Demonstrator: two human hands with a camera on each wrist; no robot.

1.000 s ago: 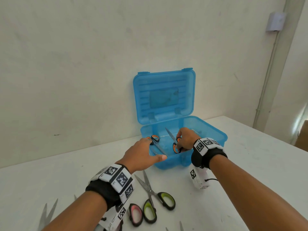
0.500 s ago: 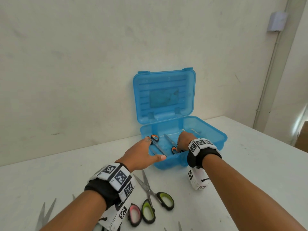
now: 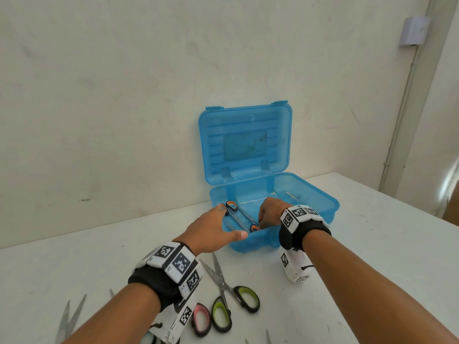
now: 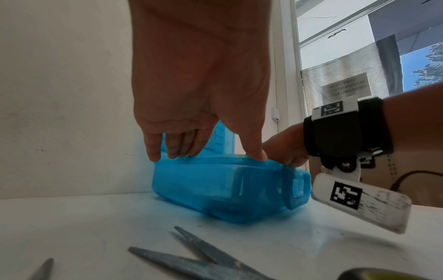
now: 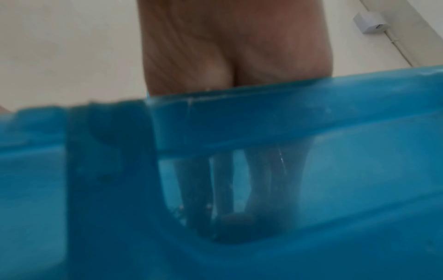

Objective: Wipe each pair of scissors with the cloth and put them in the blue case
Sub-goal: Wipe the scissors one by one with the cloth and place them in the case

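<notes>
Blue case (image 3: 305,194) sits on the white bench (image 3: 372,244) with its lid propped up against the wall. Left hand (image 3: 211,229) rests on the case's near left rim – fingers (image 4: 153,149) straight and loose, tips on the edge, thumb out along the front, gripping nothing. Right hand (image 3: 270,211) is dipped inside the case, fingers curled down onto the orange-handled scissors (image 3: 242,217) lying on the case floor just beyond the left fingertips; whether they actually pinch the handle, I can't tell. Behind the left wrist – green-handled scissors (image 3: 231,296) lie open on the bench, a pink handle (image 3: 201,319) beside them.
</notes>
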